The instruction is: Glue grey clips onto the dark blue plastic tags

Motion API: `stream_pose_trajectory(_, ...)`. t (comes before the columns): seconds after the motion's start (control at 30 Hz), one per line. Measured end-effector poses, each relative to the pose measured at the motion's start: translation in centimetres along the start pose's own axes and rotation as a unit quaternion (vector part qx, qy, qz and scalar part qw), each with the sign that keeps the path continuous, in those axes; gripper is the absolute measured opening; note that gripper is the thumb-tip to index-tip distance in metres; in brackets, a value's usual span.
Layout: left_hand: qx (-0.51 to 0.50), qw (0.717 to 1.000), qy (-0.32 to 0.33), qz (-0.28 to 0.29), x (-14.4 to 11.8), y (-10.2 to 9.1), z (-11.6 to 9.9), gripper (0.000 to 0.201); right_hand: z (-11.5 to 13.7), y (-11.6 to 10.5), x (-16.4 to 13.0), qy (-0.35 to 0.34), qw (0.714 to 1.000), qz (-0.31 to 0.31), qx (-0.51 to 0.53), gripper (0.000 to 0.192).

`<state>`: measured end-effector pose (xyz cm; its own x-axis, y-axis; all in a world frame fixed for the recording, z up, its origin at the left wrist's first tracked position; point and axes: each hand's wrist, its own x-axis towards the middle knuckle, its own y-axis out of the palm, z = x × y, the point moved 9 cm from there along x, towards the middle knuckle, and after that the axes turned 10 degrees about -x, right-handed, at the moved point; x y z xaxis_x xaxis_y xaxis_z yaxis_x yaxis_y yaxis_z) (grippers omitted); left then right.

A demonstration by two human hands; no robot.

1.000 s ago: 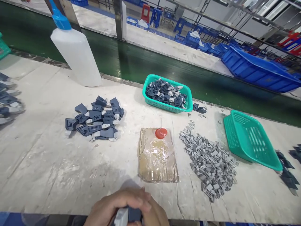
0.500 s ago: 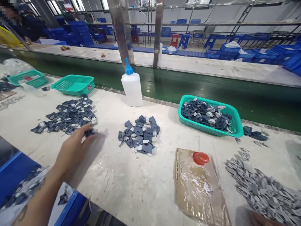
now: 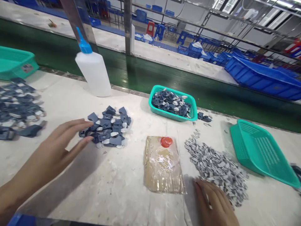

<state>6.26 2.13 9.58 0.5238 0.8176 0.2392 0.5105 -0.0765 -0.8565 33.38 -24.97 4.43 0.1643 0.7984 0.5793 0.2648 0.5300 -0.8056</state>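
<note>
My left hand point(image 3: 56, 146) is open, fingers spread, its fingertips reaching the left edge of a small heap of dark blue and white plastic parts point(image 3: 108, 127) in the middle of the white table. My right hand point(image 3: 215, 204) rests low at the near edge, fingers apart, touching the near side of a pile of small grey clips point(image 3: 217, 168). Between the two hands lies a brown cardboard pad under clear film point(image 3: 162, 164) with a red cap point(image 3: 166, 142) on its far end.
A white squeeze bottle with a blue nozzle point(image 3: 92, 70) stands behind the heap. A teal basket of dark parts point(image 3: 172, 103) sits at the back, an empty tilted teal basket point(image 3: 261, 150) on the right, more dark parts point(image 3: 17, 106) at left. A green conveyor belt point(image 3: 145, 72) runs behind.
My left hand has swung from the far left pile across to the middle heap. My right hand has come up to the grey clips. The view has turned back right.
</note>
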Motion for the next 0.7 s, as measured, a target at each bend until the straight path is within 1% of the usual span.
stream_pose_trajectory(0.07,0.003,0.995,0.095,0.023,-0.4,2.1,-2.7,0.037,0.6,0.5,-0.6,-0.018,0.999,0.027,0.023,0.023)
stream_pose_trajectory(0.1,0.017,0.992,0.125,0.029,-0.5,2.9,-3.4,0.037,0.9,0.6,-1.1,-0.026,0.998,0.04,0.03,0.026)
stream_pose_trajectory(0.13,0.028,0.99,0.136,0.036,-0.5,3.6,-3.6,0.036,1.1,0.7,-1.5,-0.033,0.997,0.05,0.037,0.029)
stream_pose_trajectory(0.2,0.034,0.989,0.13,0.054,-0.3,4.5,-3.4,0.035,1.3,0.6,-2.3,-0.031,0.996,0.066,0.059,0.034)
stream_pose_trajectory(0.3,0.017,0.994,0.087,0.064,0.1,4.5,-2.6,0.036,1.4,0.3,-2.6,-0.012,0.992,0.08,0.1,0.034)
stream_pose_trajectory(0.33,0.01,0.996,0.064,0.067,0.3,4.4,-2.3,0.037,1.5,0.0,-2.5,-0.007,0.991,0.076,0.11,0.033)
stream_pose_trajectory(0.4,-0.008,0.998,0.014,0.068,0.5,4.1,-1.6,0.038,1.1,-0.7,-1.8,0.012,0.992,0.048,0.114,0.031)
stream_pose_trajectory(0.47,-0.024,0.997,-0.023,0.067,0.6,3.8,-1.1,0.039,0.1,-1.3,-0.9,0.052,0.993,0.015,0.107,0.03)
stream_pose_trajectory(0.5,-0.031,0.997,-0.036,0.067,0.6,3.7,-0.9,0.039,-0.5,-1.4,-0.5,0.072,0.992,0.01,0.101,0.028)
stream_pose_trajectory(0.57,-0.042,0.996,-0.051,0.064,0.7,3.6,-0.7,0.041,-1.3,-1.1,0.4,0.09,0.992,0.027,0.089,0.021)
stream_pose_trajectory(0.63,-0.051,0.996,-0.05,0.061,0.8,3.6,-0.7,0.046,-1.5,-0.6,1.1,0.073,0.993,0.052,0.081,0.018)
stream_pose_trajectory(0.7,-0.054,0.996,-0.037,0.065,0.9,3.7,-0.8,0.051,-1.4,-0.3,1.7,0.047,0.994,0.063,0.079,0.017)
